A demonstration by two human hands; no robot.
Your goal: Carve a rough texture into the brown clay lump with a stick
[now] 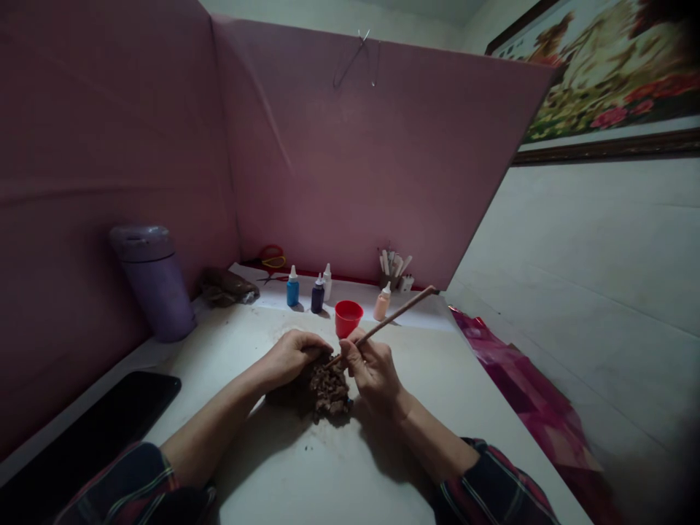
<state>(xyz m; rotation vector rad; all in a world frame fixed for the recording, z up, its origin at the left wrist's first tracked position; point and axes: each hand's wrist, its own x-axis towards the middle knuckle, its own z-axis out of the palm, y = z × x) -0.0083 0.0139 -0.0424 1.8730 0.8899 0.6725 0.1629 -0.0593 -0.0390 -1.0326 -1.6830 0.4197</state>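
A lumpy, crumbly mass of dark brown clay [329, 390] sits on the white table. My left hand [292, 357] rests against its far left side, fingers curled over the clay and the fingertips partly hidden. Between the thumb and fingers of my right hand [375, 368] is a thin brown wooden stick [399, 312], gripped like a pen. The stick slants up to the right, and its lower end touches the top of the clay. A small blue spot shows at the clay's right edge. Just beyond my hands stands a red cup [348, 318].
Blue [293, 289], dark purple [318, 297], white and peach [382, 303] bottles stand behind. Farther back are scissors [272, 257] and a tool holder [389, 278]. At left are a purple tumbler [156, 288], bagged brown clay [227, 286] and a black tray-like object [103, 430]. Pink panels enclose the back and left.
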